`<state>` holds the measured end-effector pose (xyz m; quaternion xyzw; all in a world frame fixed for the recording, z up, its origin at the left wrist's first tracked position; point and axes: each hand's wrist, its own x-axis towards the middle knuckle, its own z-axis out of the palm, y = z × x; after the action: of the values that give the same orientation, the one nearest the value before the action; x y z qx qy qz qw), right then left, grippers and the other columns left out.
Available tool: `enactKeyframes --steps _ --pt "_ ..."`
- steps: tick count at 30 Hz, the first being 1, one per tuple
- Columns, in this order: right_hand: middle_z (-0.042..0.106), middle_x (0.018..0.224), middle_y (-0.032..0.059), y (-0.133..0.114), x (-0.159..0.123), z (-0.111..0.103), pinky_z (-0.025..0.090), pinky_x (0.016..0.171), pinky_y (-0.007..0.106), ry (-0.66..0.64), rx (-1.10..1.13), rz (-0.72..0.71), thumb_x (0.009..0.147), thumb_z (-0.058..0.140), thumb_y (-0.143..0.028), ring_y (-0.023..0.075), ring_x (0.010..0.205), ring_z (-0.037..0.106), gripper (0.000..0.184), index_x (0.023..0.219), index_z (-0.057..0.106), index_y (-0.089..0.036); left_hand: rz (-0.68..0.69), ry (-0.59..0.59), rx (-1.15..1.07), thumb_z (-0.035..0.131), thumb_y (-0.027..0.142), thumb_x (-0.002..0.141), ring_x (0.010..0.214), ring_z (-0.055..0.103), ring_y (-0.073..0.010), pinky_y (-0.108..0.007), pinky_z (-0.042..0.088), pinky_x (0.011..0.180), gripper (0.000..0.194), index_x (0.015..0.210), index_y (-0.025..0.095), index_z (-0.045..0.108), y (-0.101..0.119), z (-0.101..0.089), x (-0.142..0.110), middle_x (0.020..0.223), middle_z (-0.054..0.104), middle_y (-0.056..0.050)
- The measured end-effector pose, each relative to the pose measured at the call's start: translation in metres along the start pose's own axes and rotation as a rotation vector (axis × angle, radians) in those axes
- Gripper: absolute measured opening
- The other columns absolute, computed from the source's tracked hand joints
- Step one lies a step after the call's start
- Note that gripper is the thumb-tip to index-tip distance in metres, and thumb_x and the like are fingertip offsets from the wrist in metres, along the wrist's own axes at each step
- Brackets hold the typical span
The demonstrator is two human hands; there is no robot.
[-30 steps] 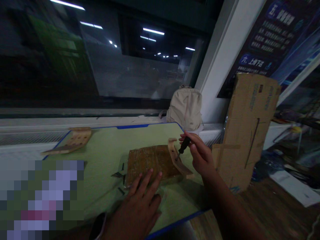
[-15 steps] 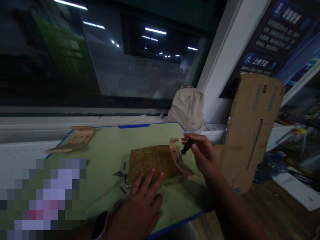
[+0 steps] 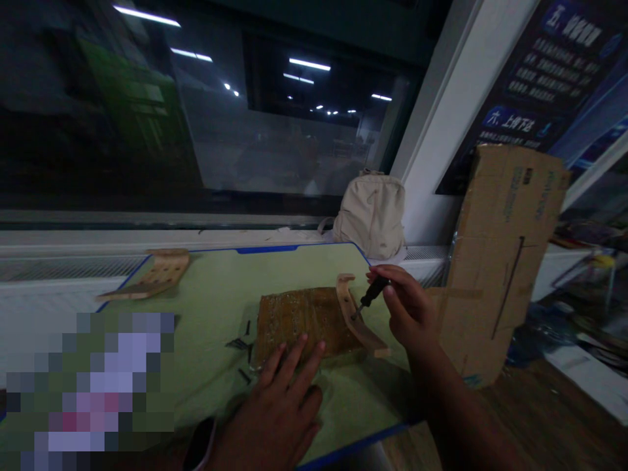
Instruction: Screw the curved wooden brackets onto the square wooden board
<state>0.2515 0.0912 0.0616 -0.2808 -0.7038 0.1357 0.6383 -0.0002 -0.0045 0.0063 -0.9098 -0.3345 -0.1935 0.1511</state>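
Observation:
My right hand [image 3: 409,304] grips a screwdriver [image 3: 375,290] by its black handle. The shaft slants down to a hole in a curved wooden piece [image 3: 360,332], which lies along the right edge of a brown wooden board [image 3: 309,315]. Spread fingers of my left hand [image 3: 287,386] rest flat on the board's near edge. Several dark screws [image 3: 240,343] lie loose just left of the board. Another curved wooden piece with holes [image 3: 164,273] sits at the table's far left corner.
All this lies on a green table [image 3: 216,275] with blue edging. Behind it, a beige backpack [image 3: 371,212] leans by the window. A tall cardboard sheet [image 3: 500,275] stands close to my right arm. A pixelated patch hides the table's left front.
The whole view has shifted slightly, so things sit a little further right. My right hand still holds the screwdriver at the curved wooden piece, and my left hand stays on the board.

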Motion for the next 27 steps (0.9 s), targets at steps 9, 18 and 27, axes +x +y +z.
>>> enactKeyframes --steps 9,18,27 --pt "0.065 0.082 -0.0018 0.003 0.001 0.001 0.052 0.058 0.024 0.099 0.099 0.094 0.083 0.078 -0.026 0.0125 0.069 0.062 0.021 0.098 0.065 -0.027 -0.013 -0.056 -0.074 0.073 0.044 0.089 0.143 0.041 -0.0415 -0.059 0.042 0.106 0.027 0.097 0.02 0.063 0.0 -0.004 0.0 0.157 0.043 -0.015" --pt "0.071 0.11 0.0081 0.002 0.001 0.0 0.059 0.082 0.042 -0.096 0.0 0.054 0.101 0.05 -0.033 0.0209 0.095 0.071 0.033 0.132 0.063 -0.029 0.002 -0.096 -0.055 0.068 0.044 0.093 0.142 0.041 -0.0429 -0.06 0.044 0.106 0.026 0.1 0.019 0.064 -0.001 -0.009 0.003 0.158 0.042 -0.017" --pt "0.062 0.082 -0.0011 0.01 -0.001 0.002 0.053 0.057 0.024 0.118 0.0 0.087 0.08 0.08 -0.031 0.0121 0.066 0.06 0.022 0.098 0.067 -0.026 -0.004 -0.081 -0.062 0.07 0.044 0.092 0.142 0.043 -0.0421 -0.061 0.045 0.105 0.026 0.1 0.02 0.063 -0.002 -0.005 0.0 0.158 0.043 -0.016"
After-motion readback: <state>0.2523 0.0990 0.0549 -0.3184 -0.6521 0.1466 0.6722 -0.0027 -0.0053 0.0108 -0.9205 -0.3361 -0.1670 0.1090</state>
